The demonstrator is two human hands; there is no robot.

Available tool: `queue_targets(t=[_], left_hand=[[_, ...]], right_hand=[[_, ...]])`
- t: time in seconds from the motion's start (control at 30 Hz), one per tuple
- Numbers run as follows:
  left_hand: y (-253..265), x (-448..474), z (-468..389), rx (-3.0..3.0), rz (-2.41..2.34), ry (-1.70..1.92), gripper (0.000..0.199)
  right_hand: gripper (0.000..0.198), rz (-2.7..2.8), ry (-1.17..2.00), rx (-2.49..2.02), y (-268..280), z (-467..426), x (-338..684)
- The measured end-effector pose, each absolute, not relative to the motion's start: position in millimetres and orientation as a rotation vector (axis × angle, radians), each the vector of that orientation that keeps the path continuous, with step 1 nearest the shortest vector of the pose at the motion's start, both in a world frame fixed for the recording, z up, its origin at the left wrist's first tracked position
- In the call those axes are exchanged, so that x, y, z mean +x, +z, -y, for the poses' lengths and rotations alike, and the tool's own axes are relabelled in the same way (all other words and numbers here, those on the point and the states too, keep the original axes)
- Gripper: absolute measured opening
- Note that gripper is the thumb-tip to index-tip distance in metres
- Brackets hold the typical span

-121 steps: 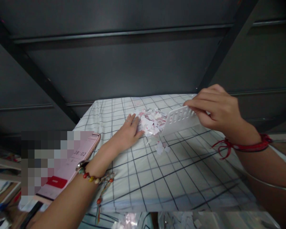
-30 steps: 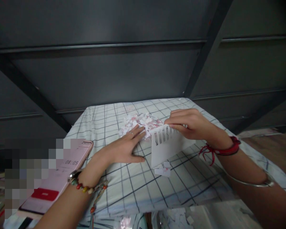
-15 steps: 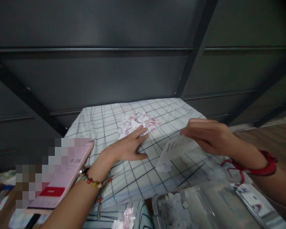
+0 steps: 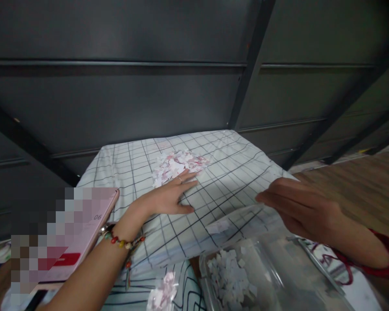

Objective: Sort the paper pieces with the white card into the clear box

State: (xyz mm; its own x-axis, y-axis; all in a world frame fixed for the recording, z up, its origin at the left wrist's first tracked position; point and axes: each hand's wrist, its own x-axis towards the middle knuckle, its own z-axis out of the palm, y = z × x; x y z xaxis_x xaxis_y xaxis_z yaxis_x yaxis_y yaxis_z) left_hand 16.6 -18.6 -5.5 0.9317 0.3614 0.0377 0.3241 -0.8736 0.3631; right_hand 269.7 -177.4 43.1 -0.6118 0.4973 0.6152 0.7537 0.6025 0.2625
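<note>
Left hand [image 4: 168,196] lying open, palm down over checked cloth [image 4: 233,172], fingers spread at near edge of paper-scrap heap [image 4: 181,160]; heap sitting mid-view, twelve o'clock from hand. Right hand [image 4: 306,211] at four o'clock pinching pale card [image 4: 246,214], blurred; loose scraps [image 4: 218,226] lying at card's left end. Progress looking partial: translucent box [image 4: 266,272] at five o'clock already holding white bits [image 4: 228,276], heap remaining on cloth. Phone [image 4: 87,233] lying at eight o'clock.

The left hand [image 4: 168,197] wears a slim ring [image 4: 180,179] and a multicoloured beaded bracelet [image 4: 121,243] with dangling strings [image 4: 128,264], the right hand [image 4: 306,211] a red cord bracelet [image 4: 383,259].
</note>
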Motion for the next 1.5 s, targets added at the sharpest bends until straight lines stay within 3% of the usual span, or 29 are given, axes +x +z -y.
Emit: queue_targets(t=[0.43,0.63,0.83,1.13,1.3,1.5], left_hand=[[-4,22,20,2.753,-0.482,0.192,0.062],[-8,10,-2,2.880,-0.743,0.460,0.041],[-10,-10,-21,2.800,-1.190,0.642,0.040],[-25,-20,-32,2.780,-1.557,0.588,0.038],[-28,-24,-34,2.806,-1.879,0.343,0.038],[-31,-27,-31,2.739,-1.950,0.112,0.040]], right_hand=[[0.029,2.313,-0.830,-1.003,55,191,273],[0.024,2.320,-0.763,-1.036,57,147,276],[0.028,2.229,-0.790,-0.958,57,79,262],[0.033,2.097,-0.906,-0.915,43,4,228],[0.034,1.950,-0.888,-0.811,19,1,220],[0.033,1.955,-0.930,-0.710,15,17,215]])
